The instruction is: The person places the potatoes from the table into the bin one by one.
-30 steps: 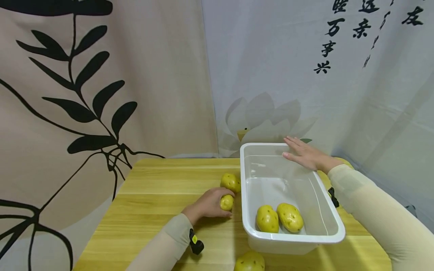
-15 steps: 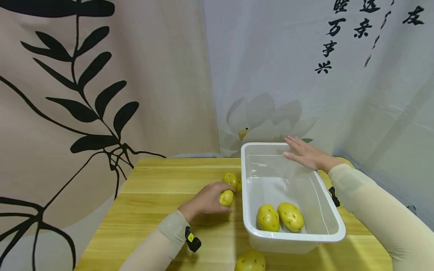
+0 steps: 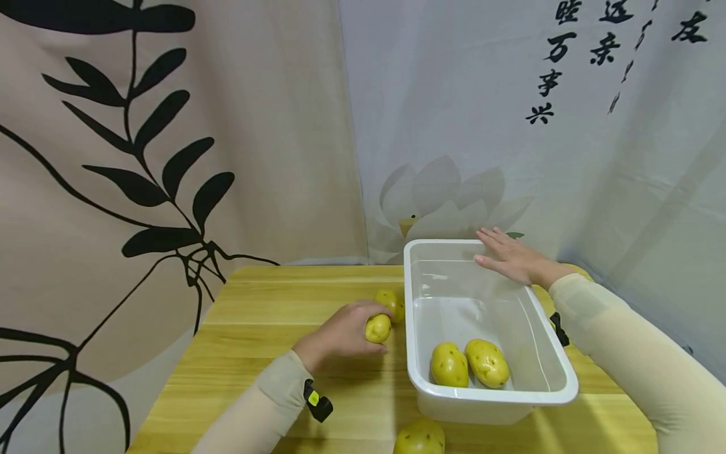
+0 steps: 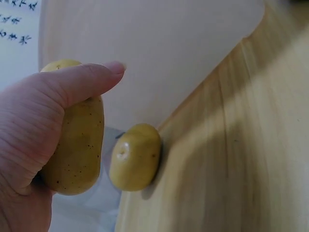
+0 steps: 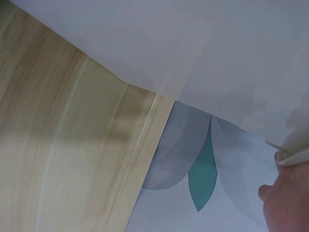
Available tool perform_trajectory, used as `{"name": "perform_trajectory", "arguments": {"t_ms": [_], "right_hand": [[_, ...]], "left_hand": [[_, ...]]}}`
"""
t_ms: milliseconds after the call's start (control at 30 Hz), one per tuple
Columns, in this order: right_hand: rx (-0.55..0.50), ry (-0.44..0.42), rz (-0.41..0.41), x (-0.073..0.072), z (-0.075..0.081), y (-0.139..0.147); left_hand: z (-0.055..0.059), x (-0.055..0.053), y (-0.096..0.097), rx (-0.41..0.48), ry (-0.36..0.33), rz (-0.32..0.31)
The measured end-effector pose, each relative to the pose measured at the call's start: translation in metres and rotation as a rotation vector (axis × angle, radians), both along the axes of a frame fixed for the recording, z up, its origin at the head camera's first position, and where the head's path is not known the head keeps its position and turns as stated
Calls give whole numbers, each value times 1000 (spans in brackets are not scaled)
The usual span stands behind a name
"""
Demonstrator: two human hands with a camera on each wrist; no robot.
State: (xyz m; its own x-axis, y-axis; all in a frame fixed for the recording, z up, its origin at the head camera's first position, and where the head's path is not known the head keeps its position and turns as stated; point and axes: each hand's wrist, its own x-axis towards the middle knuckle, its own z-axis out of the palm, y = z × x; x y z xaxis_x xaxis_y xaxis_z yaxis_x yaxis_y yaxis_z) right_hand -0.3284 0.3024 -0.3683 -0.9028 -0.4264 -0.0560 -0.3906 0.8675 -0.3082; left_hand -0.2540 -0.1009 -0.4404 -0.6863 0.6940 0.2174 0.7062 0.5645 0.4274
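My left hand (image 3: 348,334) grips a yellow potato (image 3: 377,329) beside the left wall of a white plastic bin (image 3: 554,398). In the left wrist view the thumb (image 4: 94,82) lies across the upper part of that potato, which stands lengthwise in the hand. Another potato (image 4: 135,157) sits on the table just beyond it, partly hidden by the hand in the head view. My right hand (image 3: 513,258) rests on the far right corner of the bin's rim, fingers straight. Inside the bin, two potatoes lie side by side near the front: one left (image 3: 449,364), one right (image 3: 486,363).
One more potato (image 3: 420,437) lies on the table in front of the bin, cut off by the frame's lower edge. The wooden table (image 3: 283,296) ends at the back against a printed curtain (image 3: 283,126) with leaves and writing.
My left hand has drawn slightly left and up with the potato, coming a little farther from the bin. The right hand and the bin stay in place.
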Motion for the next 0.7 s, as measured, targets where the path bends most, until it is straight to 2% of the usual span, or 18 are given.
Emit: {"name": "perform_trajectory", "arguments": {"t_ms": [367, 700], "right_hand": [[15, 1, -1, 1, 1, 0], [26, 3, -2, 0, 1, 1]], "left_hand": [[26, 0, -2, 19, 52, -21], [55, -2, 0, 27, 141, -92]]}}
